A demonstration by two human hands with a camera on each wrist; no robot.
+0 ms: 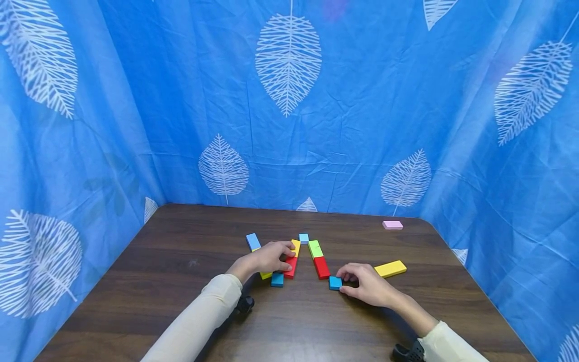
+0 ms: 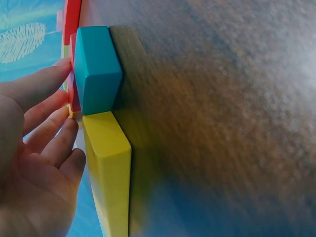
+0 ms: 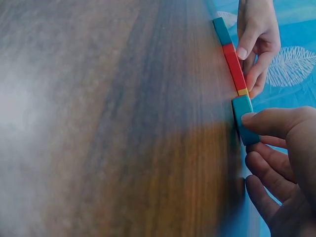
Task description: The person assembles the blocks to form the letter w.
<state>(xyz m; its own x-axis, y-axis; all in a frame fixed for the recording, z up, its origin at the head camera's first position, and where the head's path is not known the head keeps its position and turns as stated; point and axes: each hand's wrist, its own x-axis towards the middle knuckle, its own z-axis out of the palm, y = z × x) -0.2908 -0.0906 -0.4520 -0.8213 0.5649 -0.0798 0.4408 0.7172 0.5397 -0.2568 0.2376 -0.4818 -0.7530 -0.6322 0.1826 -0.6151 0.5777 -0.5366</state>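
Observation:
At the right leg of a block pattern, my right hand (image 1: 368,285) pinches a teal block (image 1: 335,283) between thumb and fingers; in the right wrist view its thumb presses on that block's side. My left hand (image 1: 268,258) reaches over the left leg, its thumb and fingertips touching a red block (image 1: 290,271) and the yellow block (image 1: 296,247) beyond it. Close by lies another teal block (image 2: 98,69), end to end with a long yellow block (image 2: 109,163) partly under my left hand. The right leg also has a red block (image 1: 321,268) and a lime green block (image 1: 315,249).
A light blue block (image 1: 303,238) lies at the pattern's far tip, and a blue block (image 1: 253,242) at far left. Right of my right hand is a long yellow block (image 1: 391,269). A pink block (image 1: 392,225) lies near the back edge. Blue leaf-print curtains (image 1: 344,125) surround the wooden table (image 1: 289,327).

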